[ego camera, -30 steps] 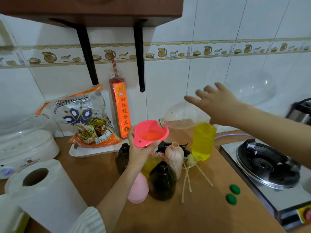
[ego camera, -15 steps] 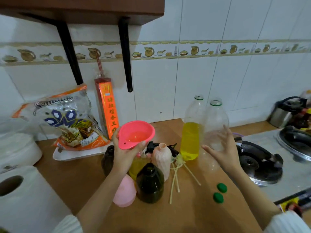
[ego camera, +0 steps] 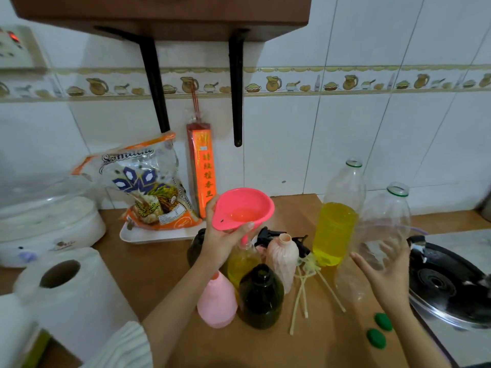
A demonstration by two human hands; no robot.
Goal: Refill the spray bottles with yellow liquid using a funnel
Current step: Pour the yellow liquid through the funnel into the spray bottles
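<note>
My left hand point(ego camera: 221, 243) grips a pink funnel point(ego camera: 243, 208) whose spout sits in a clear spray bottle point(ego camera: 243, 264) part full of yellow liquid. Around it stand a pink bottle point(ego camera: 216, 301), a dark bottle point(ego camera: 261, 298), a pale peach bottle point(ego camera: 283, 257) and another dark bottle point(ego camera: 195, 248), all without tops. To the right, a large clear bottle point(ego camera: 336, 227) half full of yellow liquid stands upright beside an empty clear bottle point(ego camera: 386, 224). My right hand point(ego camera: 382, 272) is open, fingers spread, just in front of the empty bottle.
Black spray heads point(ego camera: 268, 233) with yellowish dip tubes point(ego camera: 303, 290) lie behind and beside the bottles. Two green caps point(ego camera: 378, 330) lie near the gas stove point(ego camera: 449, 282) at right. A paper roll point(ego camera: 69, 296), a white appliance point(ego camera: 47, 227) and a snack bag on a tray point(ego camera: 148, 189) occupy the left.
My right hand tipped the emptied clear bottle away from the funnel, stood it upright beside the half-full bottle and let it go. My left hand kept holding the funnel.
</note>
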